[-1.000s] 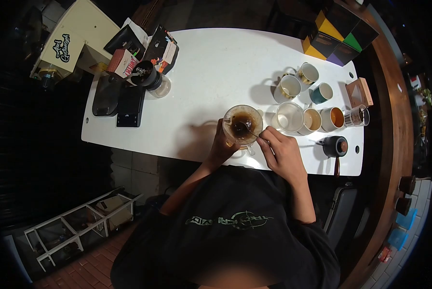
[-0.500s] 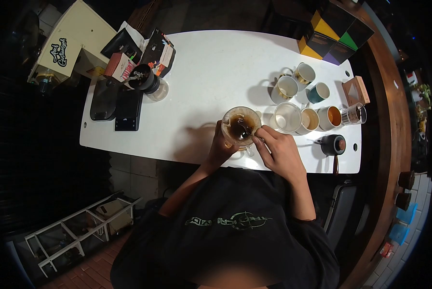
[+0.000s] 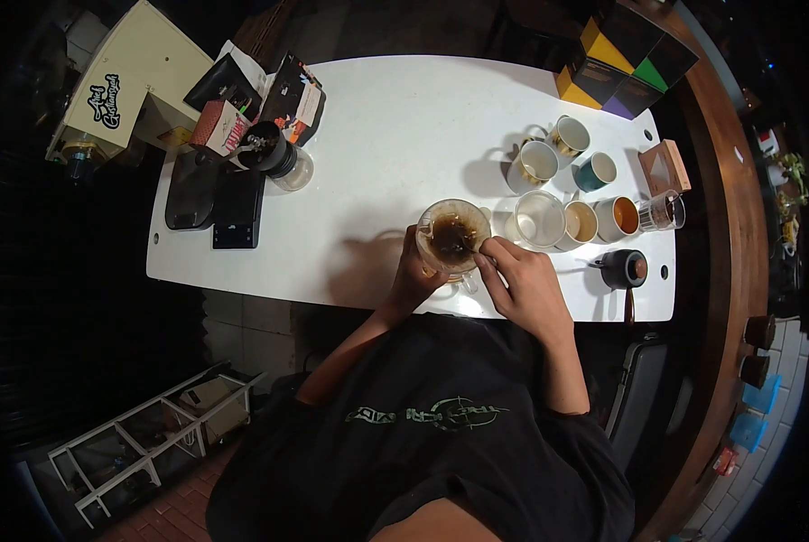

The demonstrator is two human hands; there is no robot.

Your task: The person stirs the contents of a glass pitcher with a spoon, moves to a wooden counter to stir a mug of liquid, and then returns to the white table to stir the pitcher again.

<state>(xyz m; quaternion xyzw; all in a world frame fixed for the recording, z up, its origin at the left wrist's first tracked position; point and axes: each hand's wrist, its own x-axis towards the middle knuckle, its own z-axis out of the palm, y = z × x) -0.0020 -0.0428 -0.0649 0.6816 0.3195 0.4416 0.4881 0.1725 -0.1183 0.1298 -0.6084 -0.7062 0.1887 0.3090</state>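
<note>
A coffee dripper [image 3: 452,237] with a pale paper filter and dark liquid inside sits over a glass vessel [image 3: 463,281], near the front edge of the white table [image 3: 377,117]. Wrapped round the dripper's left side is my left hand [image 3: 413,275]. My right hand [image 3: 519,280] is pinched at the dripper's right rim, on a thin utensil that dips into the liquid; most of it is hidden by the fingers. Just right of the dripper stands a clear empty cup [image 3: 539,220], with a cup of pale brown inside [image 3: 580,223] beside it.
More cups [image 3: 533,167] stand at the right, near a black kettle-like pot [image 3: 623,269] and a glass of dark bits [image 3: 662,212]. A black scale [image 3: 238,210], a grinder [image 3: 267,149] and a cream machine [image 3: 138,77] are at the left. Coloured boxes [image 3: 626,63] occupy the back right corner.
The liquid's surface in the dripper looks different, with the utensil's tip shifted slightly. Both hands keep nearly the same place, and the view has moved a little.
</note>
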